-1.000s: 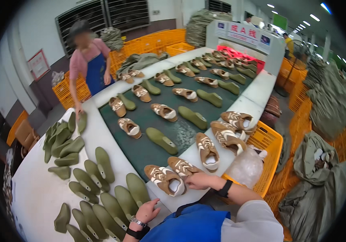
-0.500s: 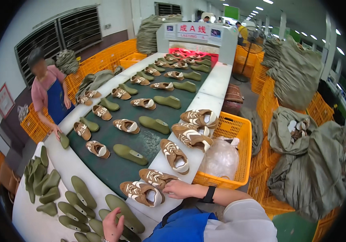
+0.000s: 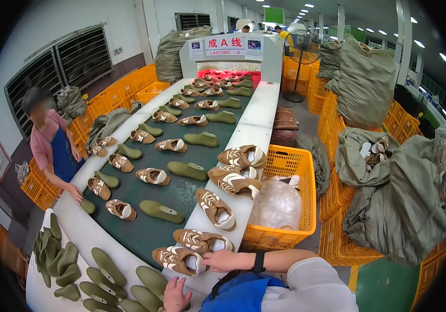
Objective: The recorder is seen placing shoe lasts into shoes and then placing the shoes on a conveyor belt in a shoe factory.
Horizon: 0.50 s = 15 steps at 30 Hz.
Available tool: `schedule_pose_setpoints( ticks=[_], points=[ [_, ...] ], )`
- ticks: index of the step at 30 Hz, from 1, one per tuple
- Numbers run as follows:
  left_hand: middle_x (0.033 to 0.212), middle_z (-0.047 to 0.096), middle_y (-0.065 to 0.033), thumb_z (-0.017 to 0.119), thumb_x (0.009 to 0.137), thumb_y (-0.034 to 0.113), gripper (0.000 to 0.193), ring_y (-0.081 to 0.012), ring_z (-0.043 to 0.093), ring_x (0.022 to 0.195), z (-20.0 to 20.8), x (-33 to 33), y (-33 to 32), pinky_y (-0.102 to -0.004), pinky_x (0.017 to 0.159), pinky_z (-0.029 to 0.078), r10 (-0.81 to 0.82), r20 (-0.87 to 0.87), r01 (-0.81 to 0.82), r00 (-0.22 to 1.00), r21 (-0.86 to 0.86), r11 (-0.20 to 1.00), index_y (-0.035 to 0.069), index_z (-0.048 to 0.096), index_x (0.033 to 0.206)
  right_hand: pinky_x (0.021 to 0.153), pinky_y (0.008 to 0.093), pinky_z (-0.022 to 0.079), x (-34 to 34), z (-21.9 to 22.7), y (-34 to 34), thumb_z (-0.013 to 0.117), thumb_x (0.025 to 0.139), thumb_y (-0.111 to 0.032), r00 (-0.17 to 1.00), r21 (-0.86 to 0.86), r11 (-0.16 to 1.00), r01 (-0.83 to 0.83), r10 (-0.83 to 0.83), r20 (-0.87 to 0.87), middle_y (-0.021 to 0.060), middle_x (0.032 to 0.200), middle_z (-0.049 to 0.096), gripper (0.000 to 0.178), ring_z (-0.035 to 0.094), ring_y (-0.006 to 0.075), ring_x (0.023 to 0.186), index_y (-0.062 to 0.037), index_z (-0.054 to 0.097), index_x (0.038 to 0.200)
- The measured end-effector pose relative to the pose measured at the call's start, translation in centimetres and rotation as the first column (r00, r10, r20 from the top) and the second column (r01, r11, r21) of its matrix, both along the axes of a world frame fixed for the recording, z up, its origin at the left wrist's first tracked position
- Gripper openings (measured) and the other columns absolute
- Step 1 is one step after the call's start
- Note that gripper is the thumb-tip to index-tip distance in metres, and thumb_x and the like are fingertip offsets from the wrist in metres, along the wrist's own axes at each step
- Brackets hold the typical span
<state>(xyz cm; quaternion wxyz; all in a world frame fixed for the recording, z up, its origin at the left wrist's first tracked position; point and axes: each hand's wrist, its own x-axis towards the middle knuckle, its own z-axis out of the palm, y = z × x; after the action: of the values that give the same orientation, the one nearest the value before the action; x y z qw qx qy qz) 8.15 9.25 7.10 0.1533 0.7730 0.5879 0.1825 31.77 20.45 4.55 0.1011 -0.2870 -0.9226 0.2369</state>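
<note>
Two brown sneakers with white stripes and laces lie side by side on the near end of the white ledge. My right hand (image 3: 227, 261) has its fingers closed at the heel of the nearer sneaker (image 3: 173, 258); the other sneaker (image 3: 198, 240) lies just beyond. Close below, my left hand (image 3: 177, 296) holds nothing, its fingers apart. Beside it are green shoe lasts (image 3: 152, 281), in a group on the white table (image 3: 51, 307). Farther up the ledge lie a single sneaker (image 3: 216, 209) and a pair (image 3: 236, 179).
A green conveyor belt (image 3: 134, 236) carries rows of sneakers and lasts from a machine (image 3: 272, 65). At left a co-worker (image 3: 51, 138) touches a last (image 3: 88, 206). An orange crate (image 3: 306, 208) with clear plastic stands right of the ledge. Crates and grey-green sacks (image 3: 389, 208) line the right.
My left hand has moved right, away from over the lasts and toward the nearer sneaker. My right hand has come nearer to me, to that sneaker's heel. The whole view has shifted slightly.
</note>
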Motion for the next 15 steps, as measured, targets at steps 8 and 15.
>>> schedule_pose_setpoints(
  ticks=[8,15],
  points=[
    [0.109,0.053,-0.0194,0.071,0.062,0.018,0.044,-0.0392,0.046,0.107,-4.6,-3.2,-1.9,-0.0462,0.093,0.038,0.048,-0.044,-0.046,0.998,0.040,0.998,0.006,0.058,0.102,0.066,0.0439,0.049,-0.7,-1.5,-0.8,0.059,0.078,-0.020,0.982,-0.198,0.970,-0.138,0.161,0.102,0.0156,0.083,0.063,0.028,0.061,0.0339,0.079,-0.0074,0.058,0.103],
    [0.124,0.043,-0.0226,0.065,0.074,0.018,0.040,-0.0436,0.036,0.116,-5.0,-4.6,-3.8,-0.0495,0.099,0.031,0.288,-0.101,-0.275,0.952,0.123,0.953,0.004,0.053,0.110,0.061,0.0426,0.049,-2.1,-1.5,1.2,0.054,0.079,-0.015,0.970,0.006,0.991,0.132,-0.128,-0.205,0.0144,0.076,0.061,0.027,0.061,0.0315,0.074,-0.0084,0.055,0.105]
  ],
)
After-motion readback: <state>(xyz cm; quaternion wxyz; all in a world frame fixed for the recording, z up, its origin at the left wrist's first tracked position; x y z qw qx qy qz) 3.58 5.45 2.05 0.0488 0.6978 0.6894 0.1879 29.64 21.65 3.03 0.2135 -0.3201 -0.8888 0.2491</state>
